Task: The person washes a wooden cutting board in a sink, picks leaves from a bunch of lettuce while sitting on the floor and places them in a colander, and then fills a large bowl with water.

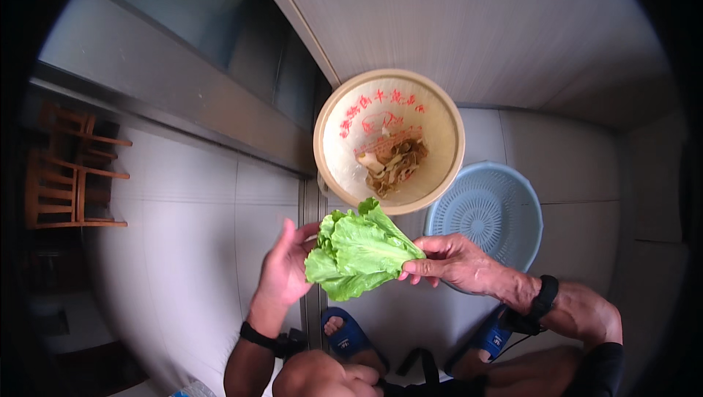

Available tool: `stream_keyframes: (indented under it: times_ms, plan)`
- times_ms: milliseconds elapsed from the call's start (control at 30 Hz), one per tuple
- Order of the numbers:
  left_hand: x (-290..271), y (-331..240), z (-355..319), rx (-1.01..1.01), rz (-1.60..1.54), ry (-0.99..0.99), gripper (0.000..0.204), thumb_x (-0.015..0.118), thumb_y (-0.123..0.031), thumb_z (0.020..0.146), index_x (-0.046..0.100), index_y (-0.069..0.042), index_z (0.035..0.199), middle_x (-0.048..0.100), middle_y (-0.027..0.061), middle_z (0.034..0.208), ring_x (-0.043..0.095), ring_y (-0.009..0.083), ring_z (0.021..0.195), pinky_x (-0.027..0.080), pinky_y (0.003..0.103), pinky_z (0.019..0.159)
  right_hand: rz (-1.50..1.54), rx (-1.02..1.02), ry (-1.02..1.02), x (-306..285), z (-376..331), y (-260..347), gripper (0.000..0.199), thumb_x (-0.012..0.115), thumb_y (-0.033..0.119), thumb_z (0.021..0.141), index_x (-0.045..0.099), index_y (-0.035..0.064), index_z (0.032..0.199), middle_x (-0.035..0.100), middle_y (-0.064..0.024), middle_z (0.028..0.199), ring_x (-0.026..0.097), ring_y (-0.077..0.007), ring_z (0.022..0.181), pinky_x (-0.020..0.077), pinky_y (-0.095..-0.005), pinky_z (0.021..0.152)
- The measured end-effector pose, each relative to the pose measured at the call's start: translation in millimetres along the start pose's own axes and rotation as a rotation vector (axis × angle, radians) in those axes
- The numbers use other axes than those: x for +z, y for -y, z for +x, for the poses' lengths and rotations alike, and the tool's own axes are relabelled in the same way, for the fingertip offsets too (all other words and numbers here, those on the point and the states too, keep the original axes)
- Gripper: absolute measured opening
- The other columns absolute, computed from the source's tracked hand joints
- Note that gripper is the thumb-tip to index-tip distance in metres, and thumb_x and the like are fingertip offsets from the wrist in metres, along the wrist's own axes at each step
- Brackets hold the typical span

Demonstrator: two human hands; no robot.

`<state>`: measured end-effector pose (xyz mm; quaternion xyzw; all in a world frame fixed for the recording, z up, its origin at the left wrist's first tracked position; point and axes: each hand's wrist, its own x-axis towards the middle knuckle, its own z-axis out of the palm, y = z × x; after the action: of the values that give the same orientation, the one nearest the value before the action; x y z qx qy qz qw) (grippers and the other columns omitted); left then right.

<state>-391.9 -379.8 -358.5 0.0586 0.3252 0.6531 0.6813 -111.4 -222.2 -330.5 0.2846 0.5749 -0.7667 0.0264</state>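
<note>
A bunch of green lettuce is held up in front of me, frilly edges to the left and the pale stem end to the right. My right hand pinches that stem end between thumb and fingers. Beside the leafy end is my left hand, open, its thumb raised apart; some of its fingers pass behind the leaves, so I cannot tell whether they touch. Just beyond the lettuce stands a tan bin lined with a pale bag with red print. Brown and cream peelings lie at its bottom.
A light blue plastic colander sits on the tiled floor, right of the bin and partly behind my right hand. A grey panel rises behind the bin. Door frame and track run along the left. Wooden chairs stand farther left.
</note>
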Motion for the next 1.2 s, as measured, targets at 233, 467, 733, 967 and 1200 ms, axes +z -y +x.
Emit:
stream_keyframes:
  times_ms: [233, 467, 733, 967, 1200]
  plan:
    - [10, 49, -6, -0.009, 0.709, 0.138, 0.047, 0.069, -0.021, 0.1, 0.056, -0.002, 0.141, 0.065, 0.01, 0.132, 0.062, 0.0217, 0.123, 0.051, 0.039, 0.104, 0.184, -0.098, 0.016, 13, 18, -11, 0.03, 0.069, 0.034, 0.101, 0.071, 0.0113, 0.121, 0.074, 0.004, 0.105, 0.061, -0.0045, 0.086, 0.0503, -0.022, 0.069]
    - [32, 45, 21, 0.102, 0.615, 0.17, 0.051, 0.067, -0.018, 0.102, 0.05, -0.002, 0.147, 0.062, 0.012, 0.14, 0.058, 0.0208, 0.128, 0.049, 0.037, 0.107, -0.043, -0.168, -0.069, 24, 27, -23, 0.04, 0.074, 0.033, 0.097, 0.067, 0.0112, 0.129, 0.073, 0.0003, 0.1, 0.064, -0.01, 0.084, 0.053, -0.0276, 0.071]
    - [36, 33, 11, 0.602, 1.585, 0.16, 0.06, 0.073, -0.007, 0.083, 0.057, -0.005, 0.14, 0.06, 0.0185, 0.134, 0.062, 0.036, 0.122, 0.053, 0.041, 0.102, -0.26, -0.322, -0.254, 1, 2, 19, 0.038, 0.072, 0.033, 0.098, 0.065, 0.0035, 0.121, 0.07, -0.008, 0.083, 0.067, -0.0142, 0.074, 0.0545, -0.0321, 0.067]
    - [31, 41, 8, 0.673, 1.563, 0.153, 0.046, 0.063, -0.004, 0.096, 0.054, -0.003, 0.141, 0.062, 0.0176, 0.133, 0.065, 0.031, 0.117, 0.053, 0.038, 0.1, 0.024, -0.175, -0.163, 1, 5, 22, 0.028, 0.057, 0.018, 0.107, 0.063, -0.0026, 0.125, 0.072, -0.0057, 0.09, 0.069, -0.0127, 0.081, 0.0588, -0.0274, 0.068]
    - [17, 44, 7, 0.402, 1.004, 0.03, 0.043, 0.056, -0.008, 0.106, 0.046, 0.005, 0.145, 0.055, 0.016, 0.138, 0.055, 0.0247, 0.128, 0.051, 0.046, 0.108, 0.226, -0.263, -0.081, -23, 2, 13, 0.032, 0.05, 0.004, 0.106, 0.057, -0.0062, 0.136, 0.071, -0.014, 0.111, 0.073, -0.0206, 0.094, 0.0615, -0.0302, 0.075]
